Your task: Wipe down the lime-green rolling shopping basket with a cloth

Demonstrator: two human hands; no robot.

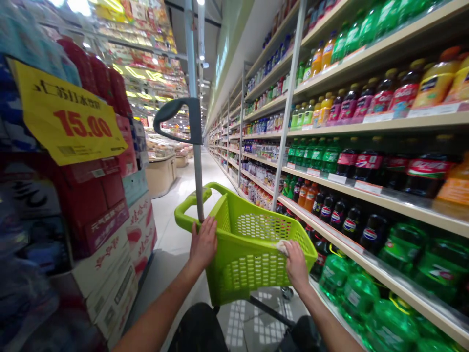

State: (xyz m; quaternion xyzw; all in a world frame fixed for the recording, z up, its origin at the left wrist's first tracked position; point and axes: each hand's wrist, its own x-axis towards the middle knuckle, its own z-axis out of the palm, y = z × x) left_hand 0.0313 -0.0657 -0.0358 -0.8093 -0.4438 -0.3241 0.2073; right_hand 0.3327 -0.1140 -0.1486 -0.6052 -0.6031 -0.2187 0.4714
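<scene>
A lime green plastic shopping basket (pixel 256 264) on wheels stands in the aisle just in front of me. My left hand (pixel 203 243) grips its near left rim, beside the grey pull handle pole (pixel 198 161) that rises from the basket. My right hand (pixel 295 261) rests on the right rim, its fingers closed on a small pale cloth (pixel 282 247) pressed against the plastic. The basket's inside looks empty.
Shelves of soft drink bottles (pixel 366 166) line the right side, green bottles (pixel 366 298) lowest. Stacked red and white cartons (pixel 110 234) with a yellow price sign (pixel 69 120) reading 15.00 crowd the left. The tiled aisle (pixel 212 171) runs ahead.
</scene>
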